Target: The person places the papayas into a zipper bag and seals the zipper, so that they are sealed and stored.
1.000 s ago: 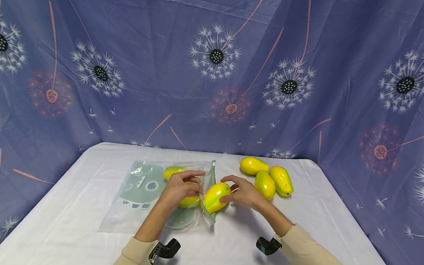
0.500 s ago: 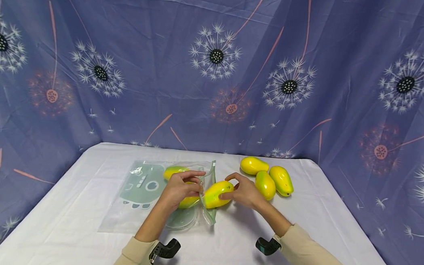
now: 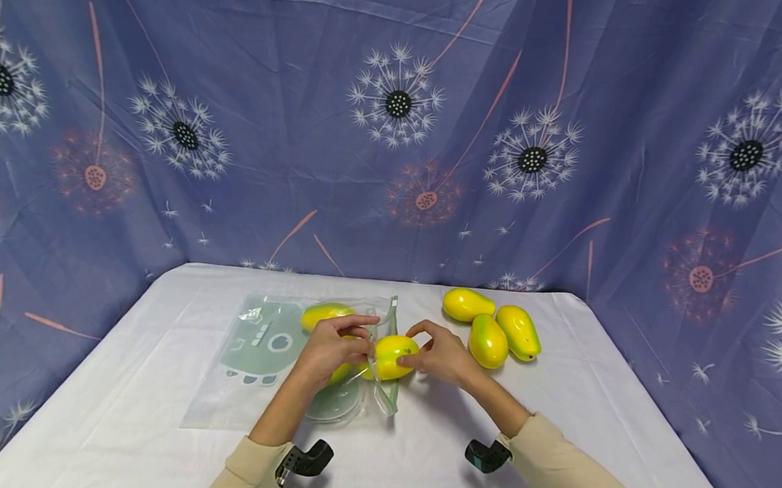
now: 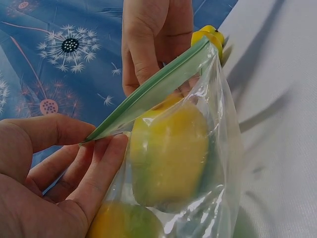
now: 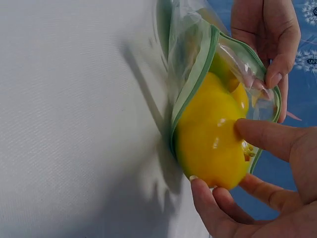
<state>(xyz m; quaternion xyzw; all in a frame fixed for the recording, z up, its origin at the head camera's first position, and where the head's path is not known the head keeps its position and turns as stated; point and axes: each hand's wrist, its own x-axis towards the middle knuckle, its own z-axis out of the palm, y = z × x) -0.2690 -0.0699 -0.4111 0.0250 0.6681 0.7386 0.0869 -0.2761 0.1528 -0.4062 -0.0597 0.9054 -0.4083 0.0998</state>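
Observation:
A clear zip bag [image 3: 220, 401] with a green seal and a cartoon print lies on the table, its mouth facing right. My left hand [image 3: 334, 349] pinches the green-edged rim [image 4: 143, 94] between thumb and fingers, and the mouth gapes. In my right hand [image 3: 447, 356] is a yellow-green papaya [image 5: 213, 134], held by thumb and fingertips at its outer end. That papaya sits partly inside the mouth, as the right wrist view shows. Inside the bag lie another papaya [image 3: 325, 314] at the back and one [image 4: 126, 220] partly hidden behind my left hand.
At the back right of the white-covered table [image 3: 553, 448] three more papayas lie close together: one left [image 3: 468, 305], one in front [image 3: 489, 342], one right [image 3: 518, 334]. A blue dandelion-print curtain [image 3: 289, 156] hangs behind and along both sides.
My right hand first turned the papaya at the bag's mouth, then moved left and pushed it deeper inside. My left hand has stayed at the rim. The three papayas at the back have not moved.

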